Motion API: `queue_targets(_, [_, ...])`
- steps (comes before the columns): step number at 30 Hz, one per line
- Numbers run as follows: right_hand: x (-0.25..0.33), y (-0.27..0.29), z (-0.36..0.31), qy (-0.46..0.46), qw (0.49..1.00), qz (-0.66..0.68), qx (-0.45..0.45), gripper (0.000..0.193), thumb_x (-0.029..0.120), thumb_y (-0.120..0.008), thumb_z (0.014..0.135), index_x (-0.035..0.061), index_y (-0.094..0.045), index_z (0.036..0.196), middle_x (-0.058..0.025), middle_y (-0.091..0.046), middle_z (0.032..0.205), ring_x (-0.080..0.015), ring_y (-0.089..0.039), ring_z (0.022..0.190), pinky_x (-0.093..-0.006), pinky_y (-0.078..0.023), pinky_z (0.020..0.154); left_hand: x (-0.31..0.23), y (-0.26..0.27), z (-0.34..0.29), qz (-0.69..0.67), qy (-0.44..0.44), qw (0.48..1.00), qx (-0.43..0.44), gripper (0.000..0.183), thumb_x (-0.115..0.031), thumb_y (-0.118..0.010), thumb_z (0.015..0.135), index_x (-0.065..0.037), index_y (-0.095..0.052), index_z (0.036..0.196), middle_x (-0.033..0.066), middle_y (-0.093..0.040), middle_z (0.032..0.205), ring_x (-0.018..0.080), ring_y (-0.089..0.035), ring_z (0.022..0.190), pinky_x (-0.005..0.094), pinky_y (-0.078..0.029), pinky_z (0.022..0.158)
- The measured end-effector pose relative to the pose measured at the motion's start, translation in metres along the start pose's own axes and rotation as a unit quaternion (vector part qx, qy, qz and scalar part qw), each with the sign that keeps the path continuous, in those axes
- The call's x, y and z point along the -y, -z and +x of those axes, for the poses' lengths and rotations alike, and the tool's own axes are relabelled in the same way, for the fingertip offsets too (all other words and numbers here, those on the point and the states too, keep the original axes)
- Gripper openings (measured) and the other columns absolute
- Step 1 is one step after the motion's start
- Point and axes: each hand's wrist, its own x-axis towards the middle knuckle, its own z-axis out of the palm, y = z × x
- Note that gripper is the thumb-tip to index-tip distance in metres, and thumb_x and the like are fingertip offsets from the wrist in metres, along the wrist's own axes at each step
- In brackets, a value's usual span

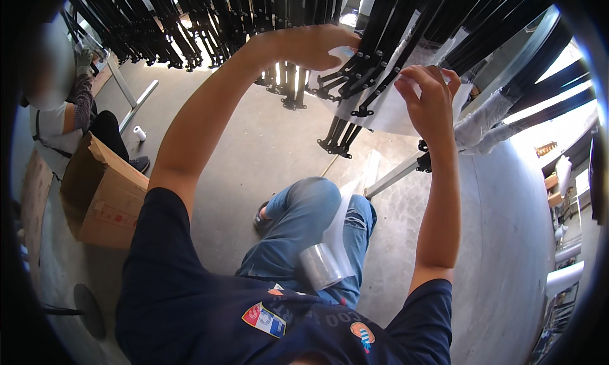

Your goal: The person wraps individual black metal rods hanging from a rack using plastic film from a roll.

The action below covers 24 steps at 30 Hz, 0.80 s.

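A bundle of black metal bars (358,79) with riveted, bracketed ends hangs in front of me at upper centre. My left hand (311,46) reaches round its left side, thumb nearer me and fingertips hidden behind the bars. To the right of the bundle my right hand (431,98) is raised, its fingers curled toward the thumb at a thin, translucent plastic film (399,114). That film spreads behind the bars and my right fingers. On my lap lies a roll of clear film (320,266), with a loose length running up from it between my knees.
Many more black bars (171,28) hang in a row at upper left. Wrapped bars (488,114) stand out at right beside a metal frame. A cardboard box (108,193) and a seated co-worker (60,124) are at left. A small white roll (139,133) is on the floor.
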Motion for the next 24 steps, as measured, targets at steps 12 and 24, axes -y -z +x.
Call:
queue_targets(12, [-0.002, 0.004, 0.001, -0.009, 0.998, 0.015, 0.063, 0.011, 0.019, -0.061, 0.074, 0.0086, -0.059, 0.076, -0.0016, -0.06, 0.072, -0.0151, -0.054, 0.078, -0.0383, -0.019, 0.088, -0.003, 0.002, 0.009, -0.098, -0.014, 0.994, 0.051, 0.025, -0.009, -0.061, 0.075, -0.006, -0.055, 0.099, 0.0052, -0.052, 0.064, 0.0176, -0.055, 0.063, 0.0326, -0.047, 0.064])
queue_targets(24, [0.051, -0.059, 0.004, -0.197, 0.955, 0.022, -0.221, 0.109, 0.042, -0.073, 0.057, 0.0022, -0.003, 0.131, -0.0252, -0.023, 0.125, -0.0383, -0.027, 0.116, -0.0596, -0.013, 0.094, -0.023, 0.002, 0.015, -0.001, -0.003, 0.998, 0.055, 0.034, -0.005, -0.049, 0.081, -0.008, -0.048, 0.115, 0.008, -0.052, 0.071, 0.0183, -0.049, 0.062, 0.0322, -0.044, 0.058])
